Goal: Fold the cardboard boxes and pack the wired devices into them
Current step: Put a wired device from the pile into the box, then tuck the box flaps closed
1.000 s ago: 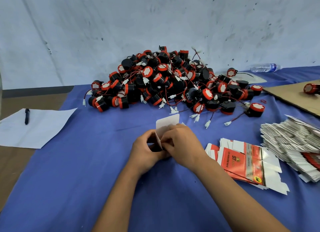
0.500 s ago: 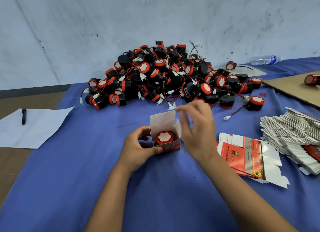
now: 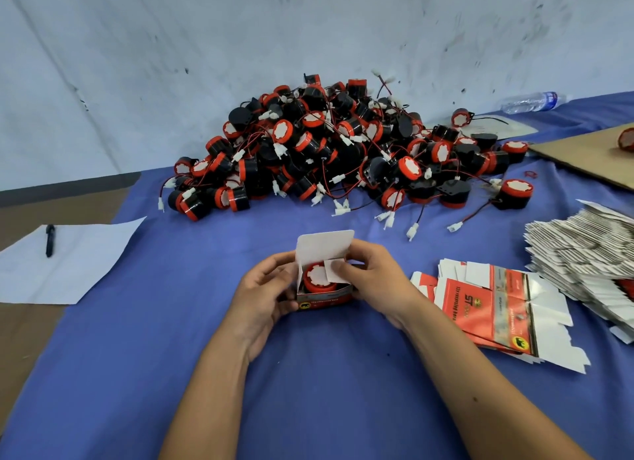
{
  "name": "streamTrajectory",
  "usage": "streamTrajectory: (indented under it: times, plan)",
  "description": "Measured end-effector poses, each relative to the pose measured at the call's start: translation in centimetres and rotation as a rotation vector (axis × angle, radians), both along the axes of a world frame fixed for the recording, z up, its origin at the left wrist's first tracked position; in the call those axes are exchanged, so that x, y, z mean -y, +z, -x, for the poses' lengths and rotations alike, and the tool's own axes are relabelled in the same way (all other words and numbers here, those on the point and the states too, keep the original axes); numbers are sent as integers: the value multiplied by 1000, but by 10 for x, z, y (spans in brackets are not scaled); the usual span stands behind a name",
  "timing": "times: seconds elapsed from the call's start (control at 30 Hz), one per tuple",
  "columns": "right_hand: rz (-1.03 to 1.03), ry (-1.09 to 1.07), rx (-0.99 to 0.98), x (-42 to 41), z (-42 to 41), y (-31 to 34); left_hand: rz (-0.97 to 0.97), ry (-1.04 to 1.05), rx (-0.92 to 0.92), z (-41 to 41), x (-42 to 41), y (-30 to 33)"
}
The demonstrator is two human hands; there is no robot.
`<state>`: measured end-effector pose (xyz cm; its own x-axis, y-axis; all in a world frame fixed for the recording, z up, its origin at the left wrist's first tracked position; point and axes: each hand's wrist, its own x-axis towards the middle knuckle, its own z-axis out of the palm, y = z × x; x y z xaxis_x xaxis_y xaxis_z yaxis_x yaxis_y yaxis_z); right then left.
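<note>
The small cardboard box (image 3: 324,289) stands on the blue tablecloth (image 3: 171,322), its top open and its back lid flap upright. Inside it sits one red and black device (image 3: 317,281), its white-patterned face turned up. The left hand (image 3: 264,295) grasps the left side of the box, thumb along the front and fingers curled round the far edge. The right hand (image 3: 374,281) holds the right side of the box, its fingers pinching a small white side flap (image 3: 334,271) that is bent in over the device.

Beyond the box, toward the wall, lies a big heap of devices (image 3: 343,150), black bodies with red rims and red wires ending in white plugs. To the right of the box lies a flat red and white unfolded box (image 3: 494,305) on a few others like it. Farther right of the box is a thick stack of flat boxes (image 3: 583,253). Beyond that stack lies a brown cardboard sheet (image 3: 583,157), and a plastic bottle (image 3: 531,101) lies on its side near the wall. Well to the left of the box, a white sheet of paper (image 3: 68,264) lies with a black pen (image 3: 50,240) on it.
</note>
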<state>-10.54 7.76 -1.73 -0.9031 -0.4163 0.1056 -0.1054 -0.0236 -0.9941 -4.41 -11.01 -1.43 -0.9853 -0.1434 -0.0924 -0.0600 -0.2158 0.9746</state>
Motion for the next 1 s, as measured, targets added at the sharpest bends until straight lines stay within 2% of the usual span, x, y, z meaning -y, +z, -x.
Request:
streamTrajectory:
  times: [0.1,0.23,0.33,0.43,0.53,0.7,0.77,0.83,0.9,1.0]
  plan:
    - [16,-70,-95,3,0,0,87,27,-22,1,-1,-2]
    - [77,-112,-63,5,1,-6,33,-29,-33,-2,-1,0]
    - [18,-218,-60,9,3,-8,114,-53,-31,-3,-3,1]
    - [-49,-267,-125,16,2,-8,207,46,-27,-1,-8,-2]
    - [15,-118,-158,15,-3,-7,194,138,-54,1,-12,-3]
    - [28,105,-49,-1,-5,0,196,265,-83,4,-15,-6]
    - [-3,113,-71,-2,-8,3,118,204,-51,3,-10,-4]
    - [-100,42,-183,-2,-10,3,-30,54,-22,1,2,-2]
    - [-207,38,-276,-2,-9,0,-73,-75,-27,-4,13,0]
    - [-251,66,-337,-5,-9,1,238,-158,-115,-10,18,-6]
